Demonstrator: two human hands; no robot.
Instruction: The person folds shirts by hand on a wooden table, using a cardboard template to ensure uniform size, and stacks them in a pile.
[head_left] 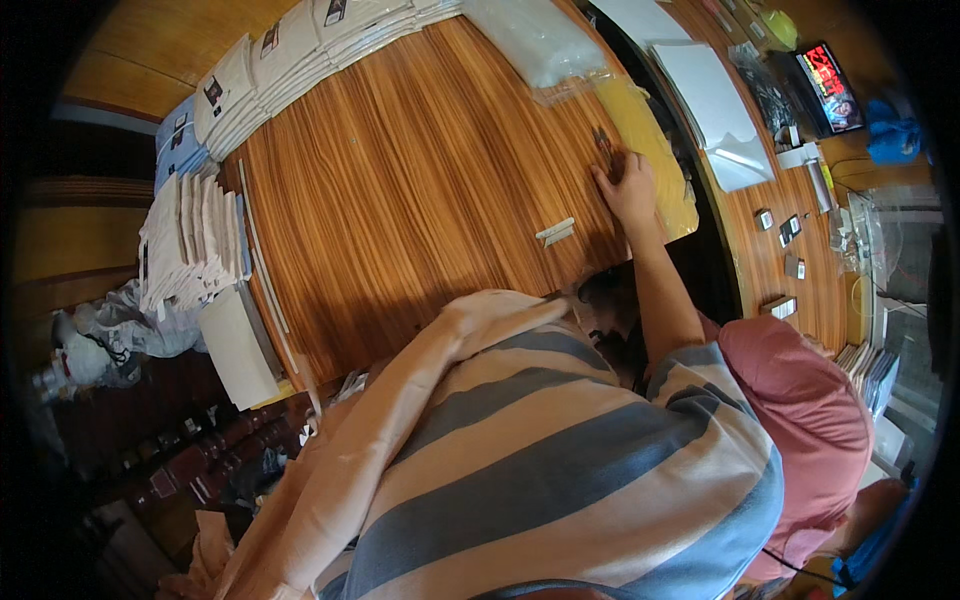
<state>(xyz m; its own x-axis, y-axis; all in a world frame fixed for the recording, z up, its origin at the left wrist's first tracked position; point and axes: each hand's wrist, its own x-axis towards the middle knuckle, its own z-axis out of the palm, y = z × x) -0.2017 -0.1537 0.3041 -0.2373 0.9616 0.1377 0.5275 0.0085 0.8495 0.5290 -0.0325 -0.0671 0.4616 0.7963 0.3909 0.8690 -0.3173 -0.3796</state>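
Note:
My right hand (632,192) reaches over the right side of the wood-grain table (400,180). Its thumb and fingers close around a small dark pair of snips (604,146), whose far end points away from me. Just beside it lies a yellow sheet (645,140) along the table's right edge. A small bundle of white strips (556,232) rests on the wood, nearer to me. Pale cloth (400,400) drapes across the left front of my striped shirt. My left hand does not show.
Folded pale garments (300,60) line the far edge, with another stack (185,240) at the left. A clear plastic bag pile (540,45) lies at the far right. Beyond a gap stands a second table (740,225) with a lit screen (830,90). A person in a red top (800,430) is close at my right.

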